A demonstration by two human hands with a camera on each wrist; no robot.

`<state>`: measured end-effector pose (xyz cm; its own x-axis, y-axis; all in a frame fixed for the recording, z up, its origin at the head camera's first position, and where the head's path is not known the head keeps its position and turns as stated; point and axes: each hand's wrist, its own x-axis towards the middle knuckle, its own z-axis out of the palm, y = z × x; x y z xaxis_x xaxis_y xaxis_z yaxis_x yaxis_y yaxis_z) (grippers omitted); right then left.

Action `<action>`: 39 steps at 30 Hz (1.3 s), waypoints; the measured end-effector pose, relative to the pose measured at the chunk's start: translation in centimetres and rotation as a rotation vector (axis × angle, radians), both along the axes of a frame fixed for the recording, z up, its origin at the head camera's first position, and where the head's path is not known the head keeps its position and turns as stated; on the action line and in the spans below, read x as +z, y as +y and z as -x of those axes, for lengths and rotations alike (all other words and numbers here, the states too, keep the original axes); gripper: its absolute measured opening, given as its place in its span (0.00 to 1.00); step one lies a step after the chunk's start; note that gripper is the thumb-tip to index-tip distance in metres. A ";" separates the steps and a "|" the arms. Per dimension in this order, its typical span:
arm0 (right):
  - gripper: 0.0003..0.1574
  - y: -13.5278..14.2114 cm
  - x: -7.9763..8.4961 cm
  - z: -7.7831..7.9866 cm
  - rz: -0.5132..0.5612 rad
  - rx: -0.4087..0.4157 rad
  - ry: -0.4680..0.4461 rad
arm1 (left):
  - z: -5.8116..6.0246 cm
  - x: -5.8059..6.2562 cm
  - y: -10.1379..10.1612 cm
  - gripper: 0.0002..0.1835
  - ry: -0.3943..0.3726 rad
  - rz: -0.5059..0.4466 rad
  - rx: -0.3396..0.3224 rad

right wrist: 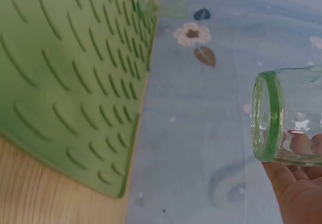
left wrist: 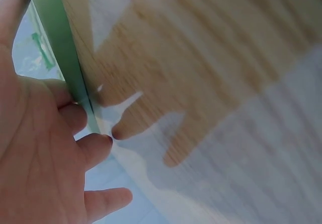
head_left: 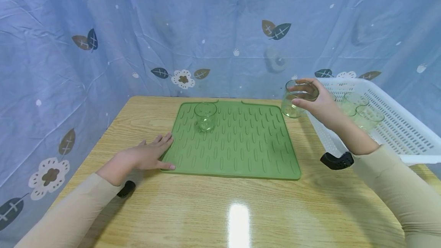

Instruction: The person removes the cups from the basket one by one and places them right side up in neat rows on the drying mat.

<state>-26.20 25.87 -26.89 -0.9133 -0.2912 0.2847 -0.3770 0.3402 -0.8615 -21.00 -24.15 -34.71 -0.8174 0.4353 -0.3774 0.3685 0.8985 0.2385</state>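
Glass [head_left: 290, 107]: see-through with light green tint, it is right of the centre of the head view, in the grip of the right hand [head_left: 321, 101], between the green mat [head_left: 237, 141] and the white basket [head_left: 408, 129]. In the right wrist view it lies sideways at the right edge, its thick green base pointing to the left of that frame, apart from the mat.

Fingers of the right hand: they are curved around the glass and hold it; some of them are visible through its wall.

Second glass [head_left: 206, 117]: it stands upright on the upper left part of the mat.

Mat: it lies flat on the wooden bench [head_left: 193, 209] in the middle of the head view, with many small raised ribs.

Left hand [head_left: 149, 155]: it is laid at the left edge of the mat, the thumb at its lower left corner; the fingers are spread wide and grasp nothing.

Basket: it is at the right side of the head view, with slotted walls; at least two more glasses [head_left: 368, 117] are inside, partly behind the right arm.

Sleeves [head_left: 389, 179]: beige on both arms, with a black device [head_left: 337, 161] near each wrist.

Cloth [head_left: 220, 22]: blue, with flowers and leaves, it hangs across the upper frame.
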 end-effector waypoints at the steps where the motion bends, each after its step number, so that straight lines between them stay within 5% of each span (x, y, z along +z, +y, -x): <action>1: 0.34 -0.3 -0.1 0.0 0.006 0.009 -0.008 | 0.0 0.0 0.0 0.59 0.000 0.000 0.000; 20: 0.36 -4.7 -1.3 0.7 0.179 0.000 -0.032 | 0.2 -0.3 -0.2 0.59 -0.003 -0.002 0.002; 39: 0.45 -9.4 -5.1 2.1 0.175 0.042 -0.169 | 0.1 -0.4 -0.1 0.58 0.006 0.003 -0.007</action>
